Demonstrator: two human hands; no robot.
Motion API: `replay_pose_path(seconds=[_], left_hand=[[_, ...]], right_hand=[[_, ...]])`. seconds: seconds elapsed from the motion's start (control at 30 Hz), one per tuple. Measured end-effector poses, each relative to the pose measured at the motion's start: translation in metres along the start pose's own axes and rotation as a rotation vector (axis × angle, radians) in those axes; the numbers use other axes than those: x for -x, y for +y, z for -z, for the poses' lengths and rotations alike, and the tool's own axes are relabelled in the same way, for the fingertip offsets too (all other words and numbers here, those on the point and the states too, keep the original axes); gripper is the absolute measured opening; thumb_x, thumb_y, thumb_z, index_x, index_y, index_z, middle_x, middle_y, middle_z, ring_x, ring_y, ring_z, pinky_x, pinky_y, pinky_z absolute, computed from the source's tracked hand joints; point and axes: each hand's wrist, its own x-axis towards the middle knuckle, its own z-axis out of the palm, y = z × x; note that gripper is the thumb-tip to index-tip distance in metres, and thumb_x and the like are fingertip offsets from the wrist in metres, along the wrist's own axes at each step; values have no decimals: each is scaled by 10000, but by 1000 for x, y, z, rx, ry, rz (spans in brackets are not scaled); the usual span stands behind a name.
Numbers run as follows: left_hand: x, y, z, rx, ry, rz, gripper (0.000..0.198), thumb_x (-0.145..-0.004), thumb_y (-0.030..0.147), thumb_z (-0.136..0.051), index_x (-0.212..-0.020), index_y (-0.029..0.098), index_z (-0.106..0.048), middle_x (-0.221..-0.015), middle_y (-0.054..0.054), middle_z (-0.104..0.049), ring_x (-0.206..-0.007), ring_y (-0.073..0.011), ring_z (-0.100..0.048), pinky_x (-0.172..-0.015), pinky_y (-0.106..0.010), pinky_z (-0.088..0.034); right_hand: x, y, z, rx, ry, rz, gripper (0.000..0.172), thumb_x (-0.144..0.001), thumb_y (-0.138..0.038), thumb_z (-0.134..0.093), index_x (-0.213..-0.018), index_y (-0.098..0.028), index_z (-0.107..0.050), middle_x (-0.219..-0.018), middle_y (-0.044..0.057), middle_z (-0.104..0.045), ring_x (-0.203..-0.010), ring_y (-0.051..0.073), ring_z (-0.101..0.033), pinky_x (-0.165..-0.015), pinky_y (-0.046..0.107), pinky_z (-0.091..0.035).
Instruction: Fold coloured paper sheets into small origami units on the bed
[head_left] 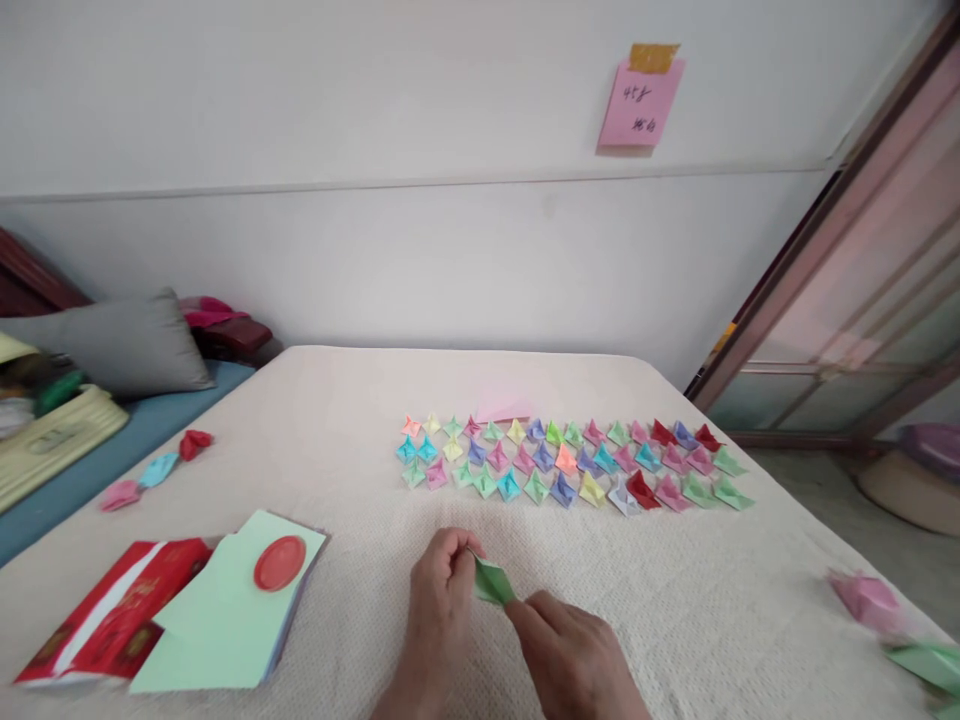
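Between my two hands is a small folded piece of green paper [491, 581], held just above the cream cloth of the table. My left hand [444, 585] pinches its upper left corner between thumb and fingers. The fingers of my right hand [564, 640] are closed on its lower right end. Beyond my hands lie several small folded paper boats [536, 487] in rows, in green, pink, blue, yellow, red and purple. A flat pink paper sheet [504, 402] lies behind them.
At left lie a stack of green paper [217, 610] with a red round lid [280, 563] and a red packet [112, 610]. Small folded pieces sit near the left edge; a pink one [866, 600] and a green one [930, 662] are at right. A wall [450, 270] stands behind.
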Motion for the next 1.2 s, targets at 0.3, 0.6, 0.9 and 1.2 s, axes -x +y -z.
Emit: replay_pose_path(seconds=[0.3, 0.6, 0.9, 1.2], left_hand=[[2, 4, -3, 4, 1, -27, 123, -683, 119, -494, -702, 190, -593, -623, 34, -518, -565, -128, -482, -545, -209, -379], [-5, 1, -2, 3, 36, 49, 118, -724, 203, -492, -619, 196, -547, -539, 51, -445, -519, -128, -412, -488, -213, -311], [-5, 0, -4, 33, -30, 83, 51, -636, 150, -561, -626, 173, -605, -567, 26, -541, -549, -133, -502, -517, -222, -381], [-6, 1, 0, 201, -42, 159, 144, -553, 93, -561, -660, 159, -632, -617, -17, -648, -582, -155, -585, -531, -228, -426]], right_hand=[[1, -5, -3, -123, 39, 21, 260, -828, -53, -337, -750, -205, -534, -637, 6, -566, -508, 133, -508, -467, 251, -338], [-7, -12, -2, -13, 101, 171, 270, -869, -106, -349, -776, -183, -590, -622, 28, -564, -484, 140, -462, -437, 270, -325], [-7, -17, 9, 51, 69, 198, 298, -866, -84, -357, -928, -128, -645, -667, 56, -621, -519, 156, -516, -453, 281, -382], [-10, -17, 7, 101, 78, 194, 332, -906, -97, -310, -902, -139, -640, -659, 49, -615, -516, 154, -517, -462, 285, -372]])
